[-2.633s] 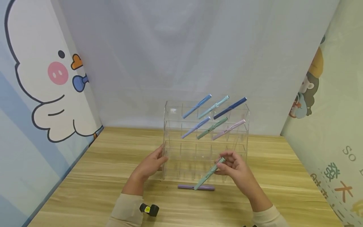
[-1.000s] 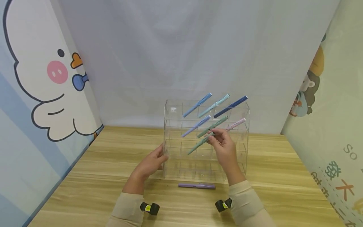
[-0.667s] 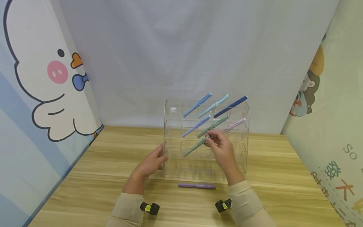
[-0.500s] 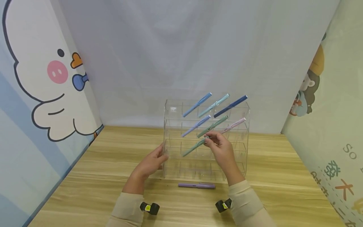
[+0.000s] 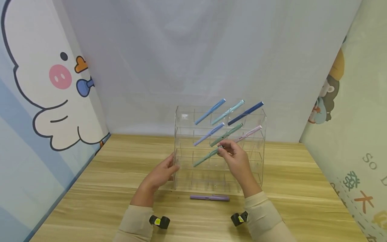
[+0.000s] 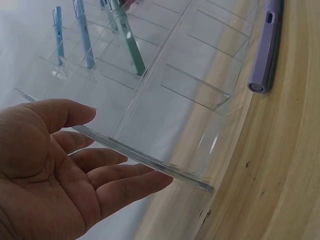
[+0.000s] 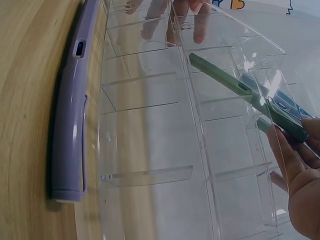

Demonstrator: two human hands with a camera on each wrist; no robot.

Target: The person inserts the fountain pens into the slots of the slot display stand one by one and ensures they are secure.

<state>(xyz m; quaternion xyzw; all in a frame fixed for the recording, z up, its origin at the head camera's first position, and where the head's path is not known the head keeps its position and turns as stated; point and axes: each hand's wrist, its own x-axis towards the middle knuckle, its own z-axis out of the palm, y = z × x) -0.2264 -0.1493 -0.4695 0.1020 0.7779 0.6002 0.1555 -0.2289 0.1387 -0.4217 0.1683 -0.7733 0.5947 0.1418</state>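
Observation:
A clear acrylic pen rack point(image 5: 217, 164) stands on the wooden table, with tiers of divided compartments. At its left side, my left hand point(image 5: 163, 173) holds the edge panel, thumb on one side and fingers on the other. My right hand point(image 5: 237, 159) pinches the cap end of a light green pen point(image 5: 207, 158). That pen slants across the third tier, its lower end at a compartment left of the middle; in the right wrist view the green pen point(image 7: 225, 77) lies against the clear dividers. A purple pen point(image 5: 209, 198) lies flat on the table before the rack.
In the top tier lean a blue pen point(image 5: 210, 111), a pale aqua pen point(image 5: 228, 112) and a navy pen point(image 5: 246, 113). Below them lean a lavender pen point(image 5: 209, 134), a darker green pen point(image 5: 226, 135) and a pink pen point(image 5: 251, 133). A grey-white curtain point(image 5: 196, 60) hangs behind.
My right hand has carried the light green pen from low in front of the rack up and leftward to the third tier. In the last half second it barely moves. My left hand stays put.

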